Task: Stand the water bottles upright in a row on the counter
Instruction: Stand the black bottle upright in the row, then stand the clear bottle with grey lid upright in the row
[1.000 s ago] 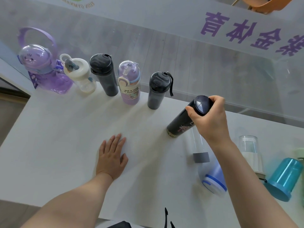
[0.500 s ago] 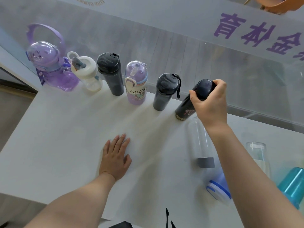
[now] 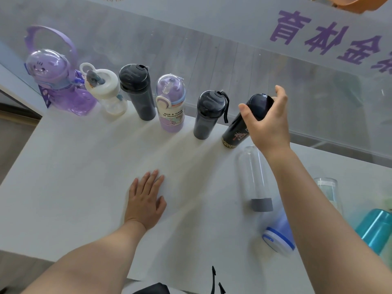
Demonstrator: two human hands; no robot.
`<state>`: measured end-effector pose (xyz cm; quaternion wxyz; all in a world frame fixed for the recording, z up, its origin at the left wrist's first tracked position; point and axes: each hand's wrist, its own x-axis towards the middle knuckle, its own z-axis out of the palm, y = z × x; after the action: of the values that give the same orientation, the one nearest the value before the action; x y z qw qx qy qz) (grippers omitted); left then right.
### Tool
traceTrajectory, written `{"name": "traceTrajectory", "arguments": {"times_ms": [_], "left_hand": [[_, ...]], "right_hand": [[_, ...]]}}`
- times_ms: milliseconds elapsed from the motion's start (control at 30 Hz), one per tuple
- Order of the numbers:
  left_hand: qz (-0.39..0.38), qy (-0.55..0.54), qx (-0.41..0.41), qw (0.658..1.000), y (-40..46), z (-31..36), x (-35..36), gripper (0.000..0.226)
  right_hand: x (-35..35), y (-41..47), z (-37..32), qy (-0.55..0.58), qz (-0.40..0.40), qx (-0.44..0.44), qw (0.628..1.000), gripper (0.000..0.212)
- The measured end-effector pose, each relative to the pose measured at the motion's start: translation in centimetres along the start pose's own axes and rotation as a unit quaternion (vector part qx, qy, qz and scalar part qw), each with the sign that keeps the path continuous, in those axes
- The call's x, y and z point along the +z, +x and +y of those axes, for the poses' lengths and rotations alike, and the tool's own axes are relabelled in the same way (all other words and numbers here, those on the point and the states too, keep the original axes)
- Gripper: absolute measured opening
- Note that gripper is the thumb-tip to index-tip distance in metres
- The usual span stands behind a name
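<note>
White tabletop (image 3: 63, 177) carrying five upright bottles in a row along its far edge. Right hand (image 3: 268, 126), fingers (image 3: 244, 109) loosened and spread around the cap of the tall black printed bottle (image 3: 244, 126) (sixth in line, base on the surface). Left hand (image 3: 146, 200) lies flat, fingers together. Clear grey-capped bottle (image 3: 254, 179) lies nearby.

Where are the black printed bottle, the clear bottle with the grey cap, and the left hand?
black printed bottle (image 3: 237, 135): head view, on its lower printed body.
clear bottle with the grey cap (image 3: 261, 205): head view, on the grey cap.
left hand (image 3: 146, 200): head view, on the back of the hand.
</note>
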<state>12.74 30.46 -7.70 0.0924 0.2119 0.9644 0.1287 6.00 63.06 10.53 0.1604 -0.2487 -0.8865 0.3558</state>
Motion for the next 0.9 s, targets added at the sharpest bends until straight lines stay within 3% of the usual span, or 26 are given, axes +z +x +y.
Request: {"name": "traceTrajectory", "arguments": {"times_ms": [133, 300, 500, 733, 900], "left_hand": [[-0.006, 0.004, -0.003, 1.0, 0.0, 0.0, 0.0, 0.062], [-0.011, 0.005, -0.007, 1.0, 0.0, -0.1, 0.0, 0.063], [-0.016, 0.007, -0.007, 1.0, -0.1, -0.2, 0.1, 0.064], [-0.007, -0.001, -0.005, 1.0, 0.0, -0.1, 0.0, 0.063], [-0.005, -0.001, -0.004, 1.0, -0.1, 0.0, -0.1, 0.063]], "right_hand": [[-1.3, -2.2, 1.3, 0.055, 0.016, 0.013, 0.998, 0.083], [-2.2, -7.4, 6.1, 0.014, 0.006, 0.073, 0.997, 0.061], [-1.7, -14.3, 11.2, -0.102, -0.119, 0.185, 0.97, 0.081], [-0.9, -17.1, 12.2, -0.127, -0.15, 0.209, 0.958, 0.086], [-0.6, -17.5, 12.5, -0.151, -0.144, 0.21, 0.955, 0.073]]}}
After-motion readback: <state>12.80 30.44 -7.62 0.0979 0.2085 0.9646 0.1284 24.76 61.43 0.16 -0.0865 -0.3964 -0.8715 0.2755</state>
